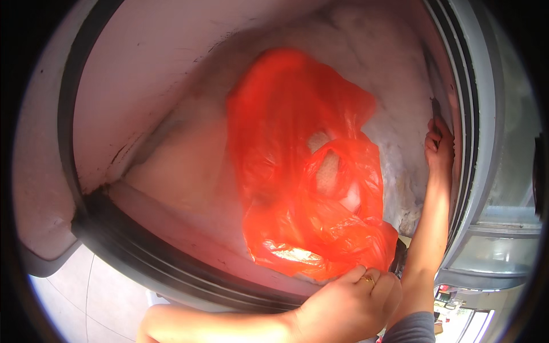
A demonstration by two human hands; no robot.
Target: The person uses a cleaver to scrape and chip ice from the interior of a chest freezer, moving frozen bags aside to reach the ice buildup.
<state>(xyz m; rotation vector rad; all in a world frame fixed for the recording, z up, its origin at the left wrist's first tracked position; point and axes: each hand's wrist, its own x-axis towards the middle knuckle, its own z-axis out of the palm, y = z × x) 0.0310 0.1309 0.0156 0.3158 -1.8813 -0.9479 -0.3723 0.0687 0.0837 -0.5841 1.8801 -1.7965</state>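
Note:
A translucent red plastic bag (279, 171) takes up the middle of the view inside a chest freezer (274, 296). Gathered film at the bag's lower right end is gripped by my left hand (356, 296), which wears a ring. Through an opening in the bag shows a pale, rough-textured item (328, 171); what it is cannot be told. My right hand (439, 141) is down along the freezer's right inner wall, closed around a slim dark tool (435, 109). The tool's kind is not clear, as fingers cover much of it.
Whitish frost (399, 188) coats the interior right of the bag. Dark rubber seals line the freezer's rim, and a grey-framed glass lid (506, 171) lies at the right. Pale floor tiles (64, 291) show at lower left. Small goods (446, 300) stand beyond the freezer at lower right.

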